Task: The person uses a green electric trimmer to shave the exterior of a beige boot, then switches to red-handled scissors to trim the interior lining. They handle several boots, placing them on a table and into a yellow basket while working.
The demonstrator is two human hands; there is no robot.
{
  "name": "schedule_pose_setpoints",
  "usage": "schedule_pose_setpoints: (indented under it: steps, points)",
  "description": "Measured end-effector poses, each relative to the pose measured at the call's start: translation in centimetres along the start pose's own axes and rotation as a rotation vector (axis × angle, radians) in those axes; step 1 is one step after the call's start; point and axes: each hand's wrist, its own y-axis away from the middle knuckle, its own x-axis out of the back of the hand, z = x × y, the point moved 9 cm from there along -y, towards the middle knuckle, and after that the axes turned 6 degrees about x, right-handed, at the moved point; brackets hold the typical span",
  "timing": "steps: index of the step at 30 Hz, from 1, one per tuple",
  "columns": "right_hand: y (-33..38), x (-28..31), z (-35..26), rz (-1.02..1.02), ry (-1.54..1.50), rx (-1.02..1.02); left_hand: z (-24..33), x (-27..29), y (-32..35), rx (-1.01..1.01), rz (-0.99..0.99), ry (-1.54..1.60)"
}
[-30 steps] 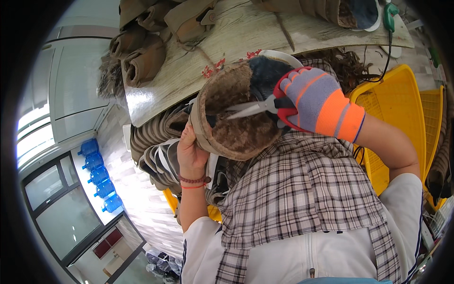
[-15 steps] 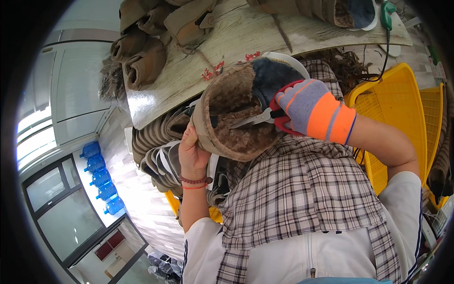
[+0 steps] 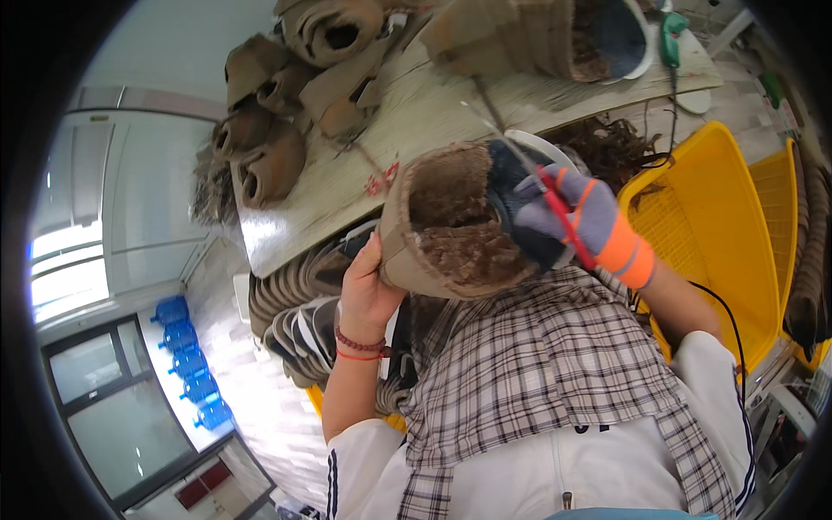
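A tan, tube-shaped sewn piece (image 3: 468, 264) with brown fleece lining, a dark blue section and a white edge sits above my lap, its opening facing me. My left hand (image 3: 370, 295), bare with a beaded bracelet, grips its left wall, thumb at the rim. My right hand (image 3: 594, 212), in a grey and orange glove, is closed on scissors (image 3: 562, 217) with red handles. Their blades point up and away, outside the opening. The gloved fingers overlap the dark blue section; whether they press on it I cannot tell.
A worn table (image 3: 407, 130) ahead bears several rolled tan pieces (image 3: 347, 95), another fleece-lined tube (image 3: 520, 43) and a green-handled corded tool (image 3: 672, 39). Tan pieces (image 3: 303, 277) are stacked below its edge. A yellow basket (image 3: 719, 225) stands right. Blue water bottles (image 3: 186, 351) line the left.
The scissors have come out of the fleece-lined opening, and their blades now point up and away. The tube has shifted slightly right and down. My left hand keeps its hold.
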Motion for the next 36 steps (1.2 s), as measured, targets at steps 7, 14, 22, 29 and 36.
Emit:
schedule_pose_setpoints:
  steps: [7, 14, 22, 29, 36]
  points:
    - [1.1, 6.4, 2.4, 0.370, -0.072, 0.039, -0.7, -8.5, -3.7, 0.062, -0.241, -0.089]
    - [2.7, 8.3, 0.2, 0.300, -0.626, 0.069, -6.3, -17.1, -7.1, -0.117, -0.427, -0.577]
    - [0.2, 17.6, -3.4, 0.757, 0.180, 0.312, 5.9, -13.9, -12.7, -0.902, 0.134, -0.772]
    - [-14.8, 20.9, 3.7, 0.537, 0.004, 0.358, 8.3, -13.6, -24.8, -0.469, -0.221, -0.502]
    - [-22.9, 24.6, 12.0, 0.440, -0.317, 0.441, 8.0, -16.3, -26.4, -0.410, -0.351, -0.231]
